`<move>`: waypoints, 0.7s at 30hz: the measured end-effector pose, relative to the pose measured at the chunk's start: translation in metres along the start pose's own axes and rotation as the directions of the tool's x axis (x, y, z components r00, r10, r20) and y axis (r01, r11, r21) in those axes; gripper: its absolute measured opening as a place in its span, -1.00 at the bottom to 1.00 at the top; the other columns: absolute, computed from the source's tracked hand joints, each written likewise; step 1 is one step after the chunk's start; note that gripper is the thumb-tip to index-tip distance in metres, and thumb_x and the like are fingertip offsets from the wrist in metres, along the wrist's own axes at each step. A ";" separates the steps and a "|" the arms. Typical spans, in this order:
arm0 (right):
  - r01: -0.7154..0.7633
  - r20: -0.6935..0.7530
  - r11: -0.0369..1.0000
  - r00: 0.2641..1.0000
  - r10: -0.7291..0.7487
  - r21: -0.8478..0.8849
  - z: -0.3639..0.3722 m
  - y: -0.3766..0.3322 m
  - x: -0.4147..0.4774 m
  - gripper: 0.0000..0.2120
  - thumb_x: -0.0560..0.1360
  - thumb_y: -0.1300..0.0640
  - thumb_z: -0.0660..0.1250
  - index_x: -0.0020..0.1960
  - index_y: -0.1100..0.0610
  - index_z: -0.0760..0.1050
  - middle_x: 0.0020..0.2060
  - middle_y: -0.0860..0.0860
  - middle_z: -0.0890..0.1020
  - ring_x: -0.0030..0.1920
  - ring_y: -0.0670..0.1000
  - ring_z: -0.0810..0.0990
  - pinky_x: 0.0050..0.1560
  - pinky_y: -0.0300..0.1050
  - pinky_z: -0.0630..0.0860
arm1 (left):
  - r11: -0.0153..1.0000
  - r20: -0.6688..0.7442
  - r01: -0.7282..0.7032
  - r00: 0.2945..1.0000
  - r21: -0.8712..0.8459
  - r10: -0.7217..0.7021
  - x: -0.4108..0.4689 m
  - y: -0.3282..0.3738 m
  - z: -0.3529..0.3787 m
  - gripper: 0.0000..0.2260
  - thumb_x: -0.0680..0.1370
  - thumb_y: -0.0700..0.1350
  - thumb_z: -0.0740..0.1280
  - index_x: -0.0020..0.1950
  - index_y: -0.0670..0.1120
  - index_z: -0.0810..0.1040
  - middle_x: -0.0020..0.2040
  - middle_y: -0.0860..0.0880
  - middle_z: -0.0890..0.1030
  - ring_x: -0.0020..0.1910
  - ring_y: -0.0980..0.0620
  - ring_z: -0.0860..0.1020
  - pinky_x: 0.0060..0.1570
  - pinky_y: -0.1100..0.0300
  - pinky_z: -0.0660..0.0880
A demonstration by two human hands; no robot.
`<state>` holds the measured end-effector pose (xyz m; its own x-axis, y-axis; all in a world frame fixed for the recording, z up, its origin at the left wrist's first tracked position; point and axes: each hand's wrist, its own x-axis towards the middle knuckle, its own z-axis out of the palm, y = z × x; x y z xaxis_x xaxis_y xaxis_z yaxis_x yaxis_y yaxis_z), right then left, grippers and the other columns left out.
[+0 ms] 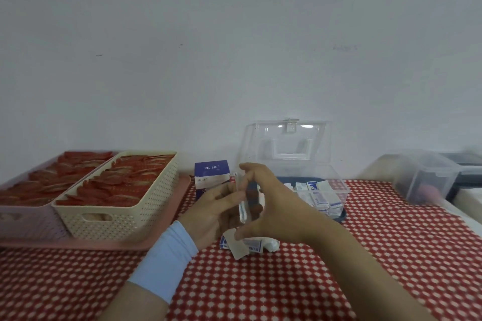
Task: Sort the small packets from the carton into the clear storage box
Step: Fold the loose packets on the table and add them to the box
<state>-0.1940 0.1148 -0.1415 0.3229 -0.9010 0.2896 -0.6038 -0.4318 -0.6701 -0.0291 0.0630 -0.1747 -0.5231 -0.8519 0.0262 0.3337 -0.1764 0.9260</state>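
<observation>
Loose packets (251, 244) lie on the checked cloth (287, 281) at six o'clock, under my hands. My right hand (276, 206) pinches a blurred clear item (243, 214) between thumb and fingertips. My left hand (211, 211) touches it, but I cannot tell whether it grips. The carton (211, 177) stands at eleven. The clear storage box (339, 187), lid up and holding packets, is at one.

One head-worn wide-angle camera — facing forward and slightly down, close over the checked tablecloth (365, 255), white wall (234, 34) beyond.
</observation>
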 end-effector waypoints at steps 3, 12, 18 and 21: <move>0.050 -0.044 0.998 0.998 -0.052 -0.042 0.004 0.007 0.001 -0.43 0.27 -0.04 0.65 0.11 -0.11 0.38 0.45 -0.35 0.23 0.23 -0.34 0.41 0.10 -0.39 0.54 | 0.999 0.044 0.034 0.998 0.015 -0.035 -0.001 -0.004 0.005 -0.81 0.46 -0.19 0.35 0.05 -0.18 0.59 -0.01 -0.11 0.69 -0.03 -0.03 0.67 -0.10 0.07 0.62; 0.018 0.048 0.994 0.999 -0.023 0.110 0.001 0.007 0.000 0.01 0.28 0.04 0.66 0.49 -0.29 0.08 0.14 -0.45 0.46 0.14 -0.34 0.52 0.05 -0.38 0.57 | 0.994 0.092 0.091 0.992 -0.064 -0.085 -0.002 -0.006 0.001 -0.78 0.51 -0.18 0.39 0.12 -0.22 0.61 0.04 -0.19 0.67 -0.04 -0.10 0.68 -0.13 0.05 0.62; -0.106 0.032 0.967 0.994 0.101 0.231 -0.019 0.017 0.004 -0.73 0.62 0.13 0.31 0.31 0.00 0.56 0.03 -0.09 0.70 0.04 -0.06 0.68 0.23 0.02 0.59 | 0.991 0.115 0.137 0.984 0.006 -0.136 -0.007 -0.003 0.000 -0.73 0.53 -0.22 0.38 0.17 -0.30 0.48 -0.07 -0.17 0.68 -0.17 -0.07 0.69 -0.22 0.10 0.64; -0.107 0.076 0.964 0.993 0.091 0.243 -0.032 0.015 0.007 -0.88 0.59 0.17 0.36 0.04 0.11 0.68 -0.13 0.01 0.72 -0.08 0.01 0.69 0.12 -0.02 0.63 | 0.989 0.165 0.142 0.976 0.033 -0.145 -0.007 0.003 0.002 -0.68 0.47 -0.19 0.40 0.18 -0.25 0.50 -0.07 -0.12 0.68 -0.17 -0.06 0.68 -0.21 0.11 0.63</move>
<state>-0.2243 0.1003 -0.1280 0.3211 -0.9308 0.1745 -0.4393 -0.3097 -0.8433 -0.0265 0.0692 -0.1708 -0.6881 -0.7241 -0.0468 0.2302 -0.2790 0.9323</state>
